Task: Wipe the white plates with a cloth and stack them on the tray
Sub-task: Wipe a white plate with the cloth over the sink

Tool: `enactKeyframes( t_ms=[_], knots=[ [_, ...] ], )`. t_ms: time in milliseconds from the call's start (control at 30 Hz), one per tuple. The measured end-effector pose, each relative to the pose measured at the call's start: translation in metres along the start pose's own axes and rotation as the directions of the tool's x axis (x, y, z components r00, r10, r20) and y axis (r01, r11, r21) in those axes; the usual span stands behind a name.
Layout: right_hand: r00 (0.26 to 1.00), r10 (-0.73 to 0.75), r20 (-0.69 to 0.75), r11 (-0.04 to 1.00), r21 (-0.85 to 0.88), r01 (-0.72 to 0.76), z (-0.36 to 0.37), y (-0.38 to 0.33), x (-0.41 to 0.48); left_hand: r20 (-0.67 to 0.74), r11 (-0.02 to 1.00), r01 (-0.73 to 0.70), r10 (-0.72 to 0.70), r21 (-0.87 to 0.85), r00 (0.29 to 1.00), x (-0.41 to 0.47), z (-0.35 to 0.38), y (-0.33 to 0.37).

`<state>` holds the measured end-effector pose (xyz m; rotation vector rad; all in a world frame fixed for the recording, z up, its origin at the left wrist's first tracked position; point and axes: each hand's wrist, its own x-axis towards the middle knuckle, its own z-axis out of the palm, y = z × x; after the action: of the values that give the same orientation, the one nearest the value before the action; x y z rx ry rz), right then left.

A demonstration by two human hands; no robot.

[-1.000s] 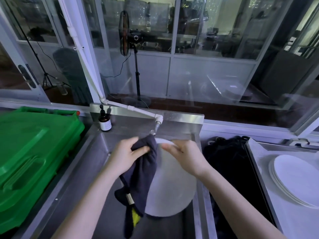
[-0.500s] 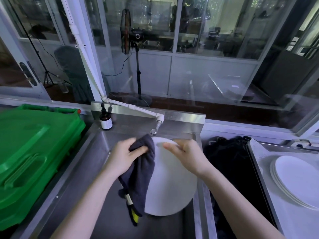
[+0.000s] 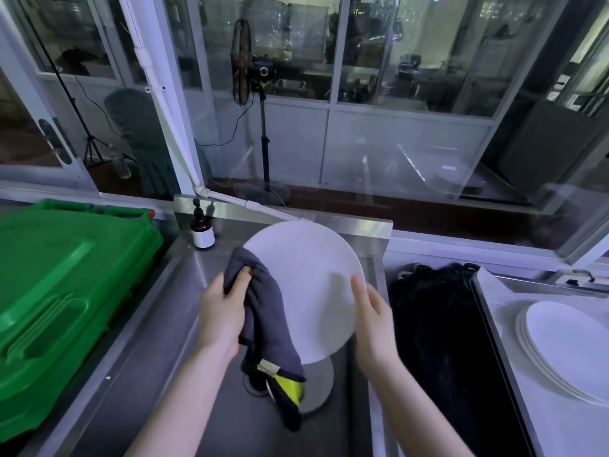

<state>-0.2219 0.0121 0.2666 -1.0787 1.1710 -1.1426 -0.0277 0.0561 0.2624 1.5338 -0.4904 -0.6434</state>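
A white plate (image 3: 308, 288) is held up over the steel sink, tilted with its face toward me. My right hand (image 3: 372, 321) holds its right rim, thumb on the front. My left hand (image 3: 224, 311) grips a dark grey cloth (image 3: 267, 311) against the plate's left edge; the cloth hangs down with a yellow patch at its lower end. Another white plate (image 3: 318, 387) lies in the sink underneath, mostly hidden. A stack of white plates (image 3: 566, 347) rests on the tray (image 3: 494, 308) at the right.
A big green plastic lid (image 3: 62, 291) fills the left. A brown pump bottle (image 3: 202, 230) stands at the sink's back corner beside a white pipe (image 3: 250, 204). A dark bin with black contents (image 3: 438, 324) sits between sink and tray.
The plate has been lifted higher and turned to face me. My right hand shifted from the top rim to the right rim; the cloth hand stays at the left edge.
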Motion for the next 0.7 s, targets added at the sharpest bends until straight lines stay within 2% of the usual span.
enactKeyframes(
  t_ms=[67, 133, 200, 267, 333, 400, 467, 533, 567, 633, 700],
  knots=[
    [0.987, -0.083, 0.138, 0.996, -0.01, 0.085, -0.011, -0.015, 0.014, 0.049, 0.985, -0.127, 0.122, 0.113, 0.991, 0.005, -0.007, 0.01],
    [0.937, -0.162, 0.31, 0.962, -0.162, 0.22, -0.014, -0.035, 0.029, 0.194, 0.931, -0.272, 0.228, 0.243, 0.954, 0.005, -0.008, 0.02],
    [0.867, -0.147, 0.475, 0.843, -0.398, 0.361, -0.009, -0.05, 0.037, 0.337, 0.863, -0.395, 0.287, 0.314, 0.897, 0.004, -0.005, 0.026],
    [0.834, -0.113, 0.539, 0.782, -0.469, 0.41, -0.005, -0.057, 0.038, 0.417, 0.835, -0.441, 0.291, 0.329, 0.861, 0.004, -0.003, 0.028],
    [0.834, -0.187, 0.519, 0.762, -0.459, 0.457, -0.007, -0.06, 0.038, 0.438, 0.855, -0.418, 0.263, 0.307, 0.86, 0.005, -0.005, 0.027],
    [0.854, -0.272, 0.443, 0.765, -0.439, 0.471, -0.009, -0.059, 0.033, 0.378, 0.91, -0.334, 0.227, 0.246, 0.897, 0.003, -0.007, 0.019],
    [0.923, -0.292, 0.252, 0.876, -0.315, 0.364, -0.006, -0.05, 0.026, 0.235, 0.976, -0.192, 0.163, 0.105, 0.958, -0.002, -0.006, 0.008],
    [0.982, -0.186, 0.035, 0.979, -0.083, 0.188, -0.003, -0.038, 0.022, 0.129, 0.997, -0.08, 0.08, -0.008, 0.988, -0.009, -0.002, -0.003],
    [0.989, -0.146, -0.012, 0.989, -0.025, 0.145, -0.002, -0.032, 0.021, 0.111, 0.998, -0.052, 0.056, -0.032, 0.992, -0.01, -0.001, -0.006],
    [0.985, -0.173, 0.026, 0.981, -0.088, 0.174, -0.005, -0.03, 0.019, 0.116, 0.999, -0.046, 0.047, -0.011, 0.992, -0.005, -0.004, -0.005],
    [0.959, -0.244, 0.145, 0.937, -0.219, 0.271, -0.011, -0.036, 0.021, 0.187, 0.988, -0.129, 0.11, 0.089, 0.976, 0.004, -0.01, 0.003]
  ],
)
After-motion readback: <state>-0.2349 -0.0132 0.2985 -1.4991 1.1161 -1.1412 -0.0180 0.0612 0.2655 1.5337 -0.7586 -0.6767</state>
